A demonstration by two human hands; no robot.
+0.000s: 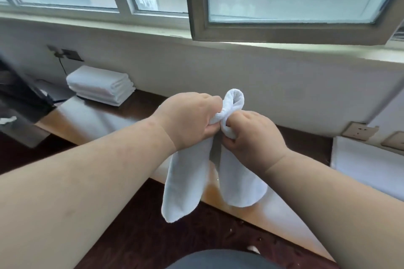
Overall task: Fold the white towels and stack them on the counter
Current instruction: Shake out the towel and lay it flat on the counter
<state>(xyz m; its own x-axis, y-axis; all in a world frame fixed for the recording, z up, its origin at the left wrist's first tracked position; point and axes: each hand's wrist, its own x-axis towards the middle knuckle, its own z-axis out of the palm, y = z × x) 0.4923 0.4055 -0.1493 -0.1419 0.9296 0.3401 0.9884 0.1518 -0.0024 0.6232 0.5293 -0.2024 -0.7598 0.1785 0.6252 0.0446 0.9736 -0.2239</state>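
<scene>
I hold a small white towel (185,181) in the air above the dark wooden counter (135,105). My left hand (185,116) and my right hand (251,133) grip it close together near its top, with a loop of cloth bulging up between them. Two flaps hang down below my hands, over the counter's front edge. A stack of folded white towels (100,85) rests on the counter at the back left, against the wall.
More white cloth (367,166) lies on the counter at the right, below wall sockets (360,132). A dark object (19,102) stands at the far left. An open window sash (284,2) juts out above the counter.
</scene>
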